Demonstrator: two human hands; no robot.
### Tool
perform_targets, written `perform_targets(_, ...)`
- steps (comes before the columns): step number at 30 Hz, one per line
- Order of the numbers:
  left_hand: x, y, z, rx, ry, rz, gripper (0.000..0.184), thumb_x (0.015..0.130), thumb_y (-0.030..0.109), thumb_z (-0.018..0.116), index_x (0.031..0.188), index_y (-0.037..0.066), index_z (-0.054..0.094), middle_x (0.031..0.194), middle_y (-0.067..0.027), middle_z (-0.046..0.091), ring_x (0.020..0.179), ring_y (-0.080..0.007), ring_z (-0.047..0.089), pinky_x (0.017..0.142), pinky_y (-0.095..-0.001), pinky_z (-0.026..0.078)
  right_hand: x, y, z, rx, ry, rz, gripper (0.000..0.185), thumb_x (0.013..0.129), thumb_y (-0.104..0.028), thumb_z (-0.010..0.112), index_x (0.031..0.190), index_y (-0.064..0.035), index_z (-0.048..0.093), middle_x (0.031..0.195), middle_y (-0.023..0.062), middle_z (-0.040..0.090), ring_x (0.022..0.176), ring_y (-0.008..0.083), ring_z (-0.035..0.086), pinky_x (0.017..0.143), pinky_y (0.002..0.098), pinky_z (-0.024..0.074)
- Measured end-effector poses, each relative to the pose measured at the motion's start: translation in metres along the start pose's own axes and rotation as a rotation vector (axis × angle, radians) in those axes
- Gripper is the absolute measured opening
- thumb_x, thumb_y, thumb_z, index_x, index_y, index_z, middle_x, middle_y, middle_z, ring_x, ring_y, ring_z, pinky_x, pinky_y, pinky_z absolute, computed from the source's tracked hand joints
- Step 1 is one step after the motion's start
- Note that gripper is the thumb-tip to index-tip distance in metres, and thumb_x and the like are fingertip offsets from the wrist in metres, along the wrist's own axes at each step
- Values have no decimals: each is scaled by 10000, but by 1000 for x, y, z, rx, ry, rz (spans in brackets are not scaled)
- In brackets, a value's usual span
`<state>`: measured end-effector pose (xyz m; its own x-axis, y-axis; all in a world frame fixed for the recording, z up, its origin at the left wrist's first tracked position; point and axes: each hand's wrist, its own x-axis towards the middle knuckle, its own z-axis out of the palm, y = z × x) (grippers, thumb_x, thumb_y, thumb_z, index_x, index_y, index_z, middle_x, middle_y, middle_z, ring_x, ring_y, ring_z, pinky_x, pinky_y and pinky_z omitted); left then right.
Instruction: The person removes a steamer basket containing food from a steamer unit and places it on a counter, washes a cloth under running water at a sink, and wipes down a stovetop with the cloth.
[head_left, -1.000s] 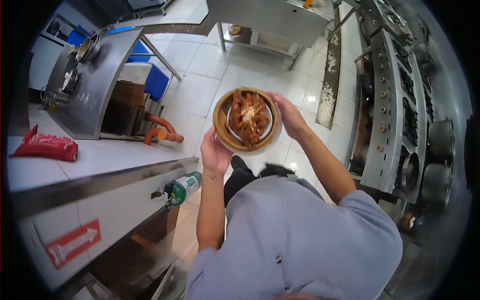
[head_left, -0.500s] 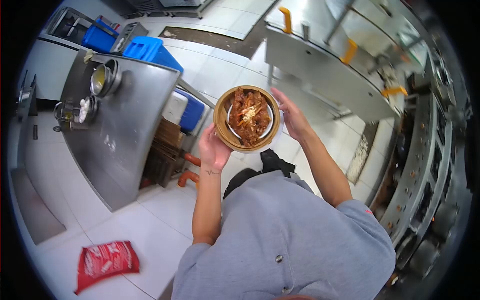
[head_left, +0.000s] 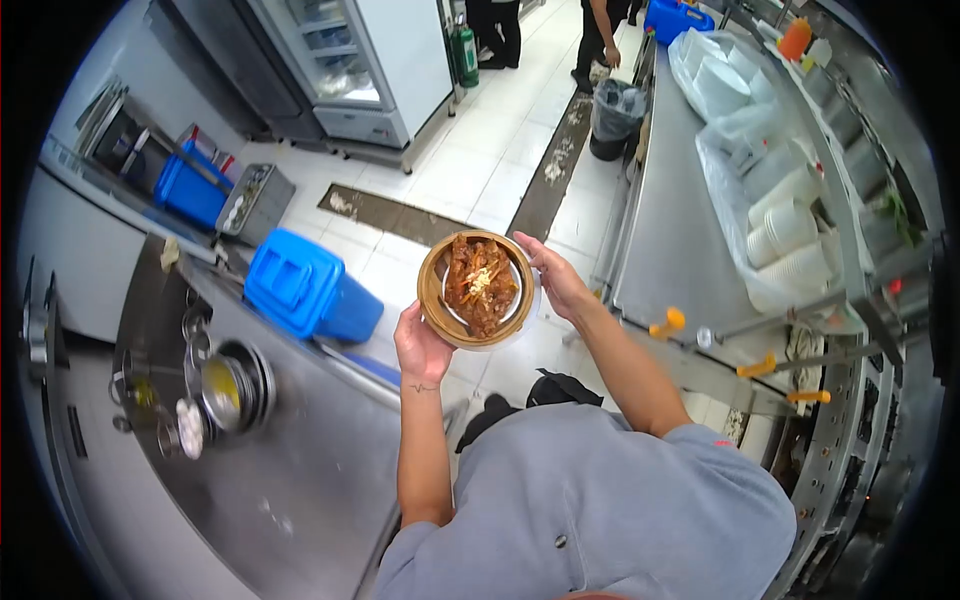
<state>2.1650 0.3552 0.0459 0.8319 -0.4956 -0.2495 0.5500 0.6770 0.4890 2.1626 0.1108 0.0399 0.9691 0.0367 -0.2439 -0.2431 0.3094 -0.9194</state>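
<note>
A round bamboo steamer basket [head_left: 431, 313] is held up in front of my body, between both hands. Inside it a white-rimmed dish holds brown, sauced food [head_left: 480, 285] topped with pale chopped bits. My left hand [head_left: 422, 345] grips the basket's lower left side. On the right side, my right hand [head_left: 552, 276] holds it with the fingers along the rim. What looks like a white plate or lid edge [head_left: 536, 300] shows beneath the basket at the right.
At the left, a steel table [head_left: 300, 480] bears bowls [head_left: 228, 392]; a blue lidded bin [head_left: 310, 285] stands beyond. The right counter [head_left: 665, 235] holds bagged white containers [head_left: 785, 235]. Ahead are a fridge [head_left: 365, 125], a trash bin [head_left: 616, 115] and people's legs [head_left: 597, 45].
The view has swung onto another part of the kitchen, with the fridge, people and container counter now showing. The basket stays in both hands and sits slightly lower in view.
</note>
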Motion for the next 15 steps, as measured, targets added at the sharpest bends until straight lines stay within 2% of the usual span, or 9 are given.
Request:
perform_targets(2,62,28,6,17,14,-36,495,871,363,444,1280,84,430,1301,-120,449,1192,-291,448,969,-490,387,60,-19,-10,48,54,-50,675,798,-197,404,1416,19,242,1488,134,230,1375,232,192,1105,367,158)
perform_targets(3,92,40,9,16,25,-29,494,870,361,447,1279,84,432,1299,-120,452,1189,-289,449,969,-487,387,90,-27,-15,122,76,-58,623,813,-199,420,1369,63,315,1497,135,219,1402,225,123,1121,337,78)
perform_targets(4,123,53,10,30,3,-27,494,870,361,447,1279,84,432,1299,-120,452,1189,-289,449,969,-487,387,120,-33,-22,90,73,-81,659,801,-200,415,1405,21,271,1485,138,237,1379,231,189,1120,351,129)
perform_targets(9,252,87,6,-25,7,-18,575,856,371,429,1349,81,373,1371,-119,409,1236,-304,412,995,-487,359,251,-77,-45,255,93,76,623,798,-167,410,1395,-12,323,1470,114,282,1374,231,196,1122,348,129)
perform_targets(10,276,95,7,-38,13,4,582,851,375,434,1352,84,372,1375,-118,405,1237,-305,411,994,-487,359,281,-75,-53,221,76,39,617,800,-165,408,1394,-15,330,1466,118,289,1371,234,203,1119,349,146)
perform_targets(11,298,103,5,-62,16,-17,589,843,377,444,1352,89,372,1376,-116,405,1237,-304,411,998,-484,359,315,-68,-63,196,51,94,594,806,-159,403,1388,-49,357,1415,134,356,1320,250,302,1083,359,254)
perform_targets(12,317,108,0,-52,15,-14,589,843,377,444,1352,89,372,1376,-116,405,1237,-304,411,998,-484,359,340,-64,-70,203,47,88,594,806,-159,403,1388,-49,357,1415,134,356,1320,250,302,1083,359,254)
perform_targets(14,357,127,-10,-62,53,-8,585,843,379,437,1348,88,379,1370,-118,411,1236,-302,413,1005,-479,357,391,-66,-74,309,-4,153,582,893,-460,446,1300,-44,454,1381,234,331,1351,329,173,1081,447,192)
perform_targets(15,378,135,-5,-49,75,-3,583,841,382,436,1341,87,388,1360,-115,421,1237,-298,413,1007,-477,357,415,-71,-79,359,-24,235,578,906,-445,420,1334,-57,423,1389,213,331,1355,341,157,1079,463,193)
